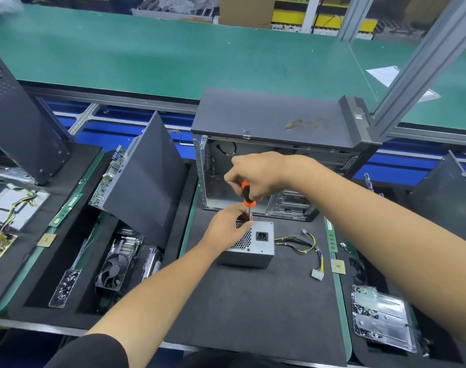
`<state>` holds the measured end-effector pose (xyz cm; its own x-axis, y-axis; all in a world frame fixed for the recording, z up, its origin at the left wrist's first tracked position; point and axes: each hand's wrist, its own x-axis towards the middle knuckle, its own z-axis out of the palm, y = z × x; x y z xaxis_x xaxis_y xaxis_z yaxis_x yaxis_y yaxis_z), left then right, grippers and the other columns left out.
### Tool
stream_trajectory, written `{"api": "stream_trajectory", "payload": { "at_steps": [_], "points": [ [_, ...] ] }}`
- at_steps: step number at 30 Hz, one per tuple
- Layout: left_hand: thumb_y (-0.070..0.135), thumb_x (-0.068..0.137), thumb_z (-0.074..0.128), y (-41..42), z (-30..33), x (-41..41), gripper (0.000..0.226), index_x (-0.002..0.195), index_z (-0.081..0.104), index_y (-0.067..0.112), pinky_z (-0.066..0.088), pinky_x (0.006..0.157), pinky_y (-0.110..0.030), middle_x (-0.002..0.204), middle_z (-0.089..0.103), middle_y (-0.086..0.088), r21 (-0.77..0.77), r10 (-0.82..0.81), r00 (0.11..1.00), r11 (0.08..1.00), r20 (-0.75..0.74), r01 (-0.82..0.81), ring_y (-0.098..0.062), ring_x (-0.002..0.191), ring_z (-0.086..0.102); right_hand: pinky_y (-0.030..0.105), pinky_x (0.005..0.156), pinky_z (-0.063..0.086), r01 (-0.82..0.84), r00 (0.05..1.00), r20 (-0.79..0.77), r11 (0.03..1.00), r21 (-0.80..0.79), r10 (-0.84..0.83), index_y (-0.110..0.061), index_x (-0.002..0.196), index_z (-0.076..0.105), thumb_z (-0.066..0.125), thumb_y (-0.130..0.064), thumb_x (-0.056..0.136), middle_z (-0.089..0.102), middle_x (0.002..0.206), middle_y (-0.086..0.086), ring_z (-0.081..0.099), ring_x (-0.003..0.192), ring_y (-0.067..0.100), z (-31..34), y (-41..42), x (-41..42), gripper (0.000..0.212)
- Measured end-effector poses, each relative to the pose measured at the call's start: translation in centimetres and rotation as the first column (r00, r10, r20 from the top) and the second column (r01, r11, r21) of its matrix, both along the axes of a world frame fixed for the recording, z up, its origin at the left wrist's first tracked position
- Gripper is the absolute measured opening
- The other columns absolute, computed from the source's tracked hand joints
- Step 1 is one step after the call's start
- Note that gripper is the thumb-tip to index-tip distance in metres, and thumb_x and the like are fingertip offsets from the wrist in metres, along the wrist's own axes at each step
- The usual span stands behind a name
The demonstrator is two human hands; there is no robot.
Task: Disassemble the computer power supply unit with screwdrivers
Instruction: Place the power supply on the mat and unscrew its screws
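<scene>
The orange-and-black screwdriver is gripped by the curled fingers of the right hand, its shaft held upright with the tip at the far top edge of the power supply unit. The unit is steadied on the black mat by the left hand, whose fingers are pinched around the shaft near the tip. A tilted shaft could probably cause the tip to slip off the screw and strike those fingers. The cable harness lies beside the unit.
</scene>
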<state>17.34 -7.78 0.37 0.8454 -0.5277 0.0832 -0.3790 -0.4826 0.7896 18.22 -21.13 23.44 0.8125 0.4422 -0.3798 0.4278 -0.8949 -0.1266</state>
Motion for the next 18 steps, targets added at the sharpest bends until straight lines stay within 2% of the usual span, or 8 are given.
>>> {"api": "stream_trajectory", "payload": {
  "at_steps": [2, 4, 6, 8, 11, 14, 18],
  "points": [
    [0.043, 0.087, 0.068, 0.01, 0.06, -0.05, 0.012, 0.091, 0.059, 0.034, 0.056, 0.088, -0.034, 0.092, 0.067, 0.018, 0.004, 0.000, 1.000, 1.000, -0.002, 0.000, 0.000, 0.090, 0.065, 0.029, 0.053, 0.034, 0.011, 1.000, -0.023, 0.999, 0.033, -0.010, -0.021, 0.087, 0.061, 0.071, -0.007, 0.073, 0.054, 0.089, -0.006, 0.049, 0.067, 0.006, -0.18, 0.00, -0.25, 0.023],
    [0.040, 0.087, 0.069, 0.01, 0.12, -0.11, 0.012, 0.091, 0.059, 0.034, 0.056, 0.089, -0.033, 0.092, 0.067, 0.018, -0.004, 0.003, 1.000, 1.000, -0.002, -0.003, 0.000, 0.091, 0.065, 0.031, 0.055, 0.036, 0.032, 0.999, 0.002, 0.999, 0.007, -0.032, -0.023, 0.097, 0.057, 0.073, -0.017, 0.075, 0.053, 0.091, -0.006, 0.050, 0.070, 0.009, -0.38, 0.07, -0.49, 0.028],
    [0.036, 0.087, 0.071, 0.00, 0.21, -0.17, 0.012, 0.092, 0.060, 0.033, 0.055, 0.089, -0.032, 0.093, 0.067, 0.018, -0.015, 0.000, 1.000, 1.000, 0.008, 0.000, -0.001, 0.091, 0.065, 0.032, 0.058, 0.037, 0.068, 0.993, 0.104, 0.993, -0.099, -0.058, -0.024, 0.097, 0.050, 0.068, -0.036, 0.080, 0.053, 0.088, -0.005, 0.052, 0.076, 0.019, -0.47, 0.19, -0.76, 0.028],
    [0.033, 0.087, 0.070, 0.03, 0.42, -0.33, 0.014, 0.092, 0.058, 0.034, 0.054, 0.088, -0.031, 0.093, 0.066, 0.018, -0.029, -0.009, 1.000, 1.000, 0.021, 0.009, -0.003, 0.092, 0.066, 0.033, 0.058, 0.034, 0.128, 0.970, 0.230, 0.964, -0.231, -0.074, -0.025, 0.093, 0.045, 0.056, -0.049, 0.087, 0.046, 0.075, -0.003, 0.047, 0.069, 0.025, -0.34, 0.24, -0.96, 0.027],
    [0.029, 0.080, 0.065, 0.04, 0.76, -0.59, 0.018, 0.092, 0.054, 0.036, 0.055, 0.086, -0.034, 0.095, 0.064, 0.017, -0.035, -0.023, 0.999, 0.999, 0.039, 0.025, -0.005, 0.093, 0.065, 0.032, 0.053, 0.027, 0.133, 0.971, 0.227, 0.959, -0.249, -0.076, -0.023, 0.090, 0.048, 0.048, -0.045, 0.093, 0.042, 0.070, -0.003, 0.040, 0.059, 0.018, -0.30, -0.04, -0.77, 0.022],
    [0.026, 0.073, 0.061, 0.07, 0.76, -0.69, 0.024, 0.092, 0.051, 0.037, 0.056, 0.086, -0.037, 0.097, 0.063, 0.016, -0.019, -0.033, 0.999, 0.999, 0.036, 0.033, -0.006, 0.095, 0.063, 0.030, 0.053, 0.027, 0.045, 0.986, 0.166, 0.975, -0.218, -0.009, -0.026, 0.080, 0.041, 0.052, -0.039, 0.092, 0.047, 0.071, -0.005, 0.048, 0.067, 0.022, -0.16, -0.36, -0.46, 0.021],
    [0.025, 0.075, 0.060, 0.15, 0.77, -0.62, 0.021, 0.092, 0.052, 0.035, 0.055, 0.086, -0.038, 0.097, 0.062, 0.017, -0.022, -0.041, 0.998, 0.999, 0.038, 0.042, -0.006, 0.096, 0.063, 0.030, 0.053, 0.026, -0.001, 0.985, 0.171, 0.979, -0.204, 0.037, -0.023, 0.076, 0.039, 0.059, -0.032, 0.085, 0.051, 0.071, -0.006, 0.050, 0.073, 0.025, -0.23, -0.45, -0.26, 0.024]
  ]
}}
